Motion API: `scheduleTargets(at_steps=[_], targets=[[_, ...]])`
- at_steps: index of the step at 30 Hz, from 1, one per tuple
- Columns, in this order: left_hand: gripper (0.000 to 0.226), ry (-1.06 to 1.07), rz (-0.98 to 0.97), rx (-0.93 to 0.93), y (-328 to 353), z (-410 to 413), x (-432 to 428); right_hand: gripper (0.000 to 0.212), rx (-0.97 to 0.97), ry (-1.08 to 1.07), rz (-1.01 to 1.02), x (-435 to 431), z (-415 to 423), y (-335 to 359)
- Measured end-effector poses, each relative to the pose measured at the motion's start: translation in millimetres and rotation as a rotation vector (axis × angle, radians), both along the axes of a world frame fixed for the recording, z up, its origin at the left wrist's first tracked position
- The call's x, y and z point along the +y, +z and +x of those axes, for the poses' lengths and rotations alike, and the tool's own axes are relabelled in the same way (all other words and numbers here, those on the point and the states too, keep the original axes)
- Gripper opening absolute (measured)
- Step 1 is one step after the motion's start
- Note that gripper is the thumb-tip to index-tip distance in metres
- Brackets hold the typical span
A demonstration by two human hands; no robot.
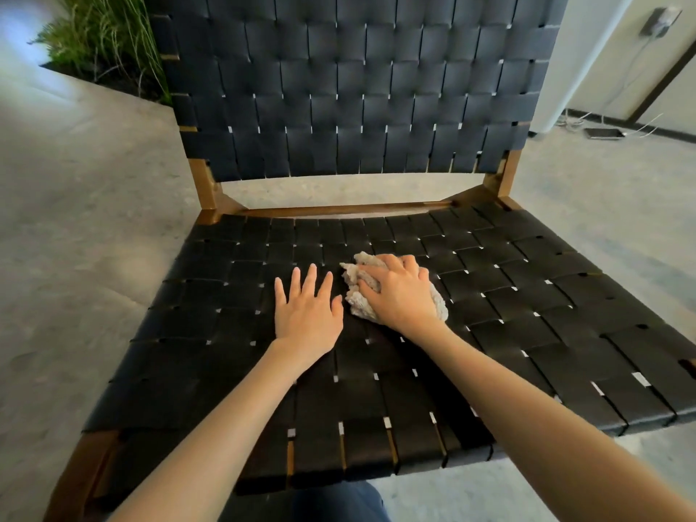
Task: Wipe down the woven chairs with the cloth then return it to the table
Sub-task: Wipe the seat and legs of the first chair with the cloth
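Currently the right hand (pixel 399 292) grasps the crumpled beige cloth (pixel 361 284), fingers curled over it, pressing it onto the black woven seat (pixel 527 314) near its middle. Left hand (pixel 307 308) is released: it lies flat on the seat, fingers straight and spread, just beside the cloth. Behind the seat rises the woven backrest (pixel 357 88) on a brown wooden frame (pixel 201 178).

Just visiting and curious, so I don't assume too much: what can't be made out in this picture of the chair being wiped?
Head view only:
- Cloth: its middle is covered by the right hand.
- Chair backrest: top cut off by the upper edge.
- Chair legs: mostly hidden beneath the seat.
- Table: out of frame.
- Wall device: too small and blurred to identify.
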State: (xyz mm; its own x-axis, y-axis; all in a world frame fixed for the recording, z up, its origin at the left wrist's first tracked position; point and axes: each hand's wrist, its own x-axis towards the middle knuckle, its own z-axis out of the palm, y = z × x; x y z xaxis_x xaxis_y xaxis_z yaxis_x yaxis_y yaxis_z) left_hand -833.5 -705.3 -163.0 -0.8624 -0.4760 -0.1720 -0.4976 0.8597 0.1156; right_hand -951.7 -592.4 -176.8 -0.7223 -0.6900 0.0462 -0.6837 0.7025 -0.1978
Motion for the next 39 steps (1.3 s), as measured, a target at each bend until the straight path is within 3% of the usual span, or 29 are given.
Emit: scheduleTargets(at_steps=[10, 15, 19, 31, 39], targets=[[0.059, 0.036, -0.042, -0.012, -30.0, -51.9, -16.6, 0.044, 0.027, 0.013, -0.010, -89.9, -97.5, -30.5], [0.057, 0.051, -0.074, 0.009, -33.5, -61.4, -13.9, 0.045, 0.063, -0.118, 0.034, -85.3, -139.2, -30.6], [0.058, 0.045, -0.083, 0.035, -31.6, -58.3, -13.0, 0.046, -0.019, -0.127, 0.046, -68.1, -156.1, -26.4], [0.054, -0.005, 0.030, -0.074, -16.1, -42.8, 0.4, 0.045, -0.089, -0.017, 0.033, 9.4, -60.5, 1.5], [0.051, -0.065, 0.073, -0.036, 8.1, -3.9, 39.8, 0.038, -0.056, -0.003, 0.027, 85.2, 40.5, 38.0]])
